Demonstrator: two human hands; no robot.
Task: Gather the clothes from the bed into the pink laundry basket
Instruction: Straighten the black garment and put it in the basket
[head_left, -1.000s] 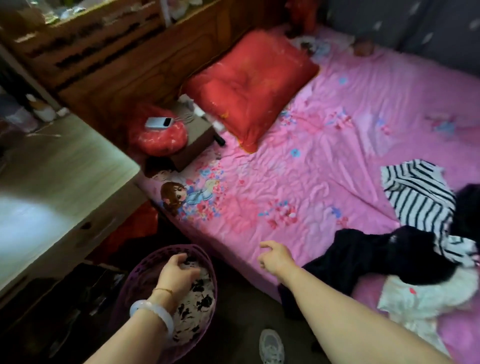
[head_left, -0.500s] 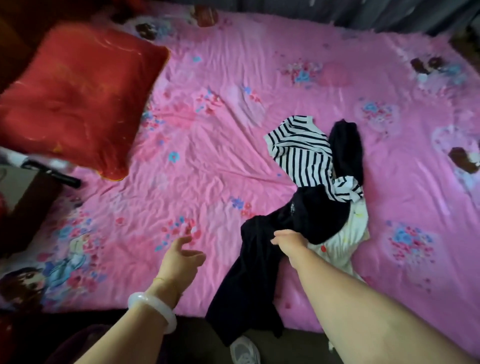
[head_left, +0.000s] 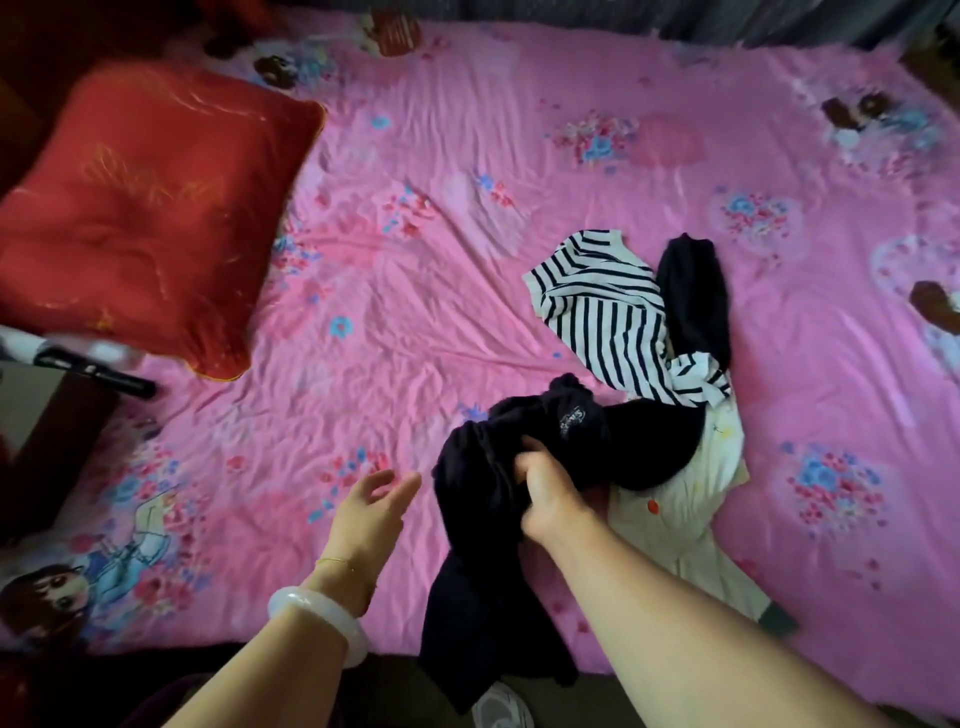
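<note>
A small pile of clothes lies on the pink bed (head_left: 415, 322). My right hand (head_left: 550, 493) is clenched in a dark navy garment (head_left: 483, 582) that is bunched at the grip and hangs over the bed's front edge. Behind it lie a black-and-white striped top (head_left: 602, 312), another dark piece (head_left: 696, 296) and a cream garment (head_left: 691, 509). My left hand (head_left: 371, 514), with a white bangle on the wrist, hovers open just left of the navy garment. The pink laundry basket is out of view.
A red pillow (head_left: 140, 208) lies at the bed's left end. A dark bedside stand (head_left: 47, 415) with a black rod on it sits at the far left. A white shoe (head_left: 498, 706) shows on the floor below the bed's edge.
The view swung from the basket to the bed. My right hand reached the navy garment and closed on it, bunching it up. My left hand left the basket and came over the bed.
</note>
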